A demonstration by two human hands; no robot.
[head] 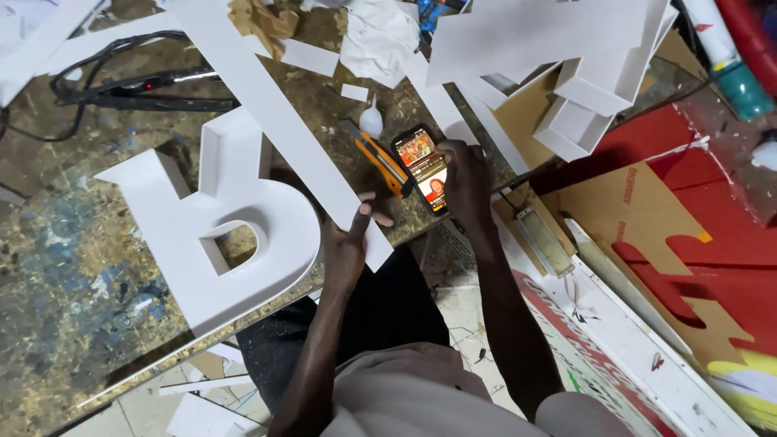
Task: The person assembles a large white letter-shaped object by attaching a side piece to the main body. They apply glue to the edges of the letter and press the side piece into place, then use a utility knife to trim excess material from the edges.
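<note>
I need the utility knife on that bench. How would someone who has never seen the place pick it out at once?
Start at the big white letter on the worktable, then follow the long white strip down to the left hand. Just right of the strip, beside the lit phone under the right hand, lies the knife. It is the only orange thing there, slim with a black edge.

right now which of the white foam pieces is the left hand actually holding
The long flat white strip running diagonally across the table; the left hand grips its near end. The big block letter beside it and the stacked pieces at the top right lie untouched.
</note>
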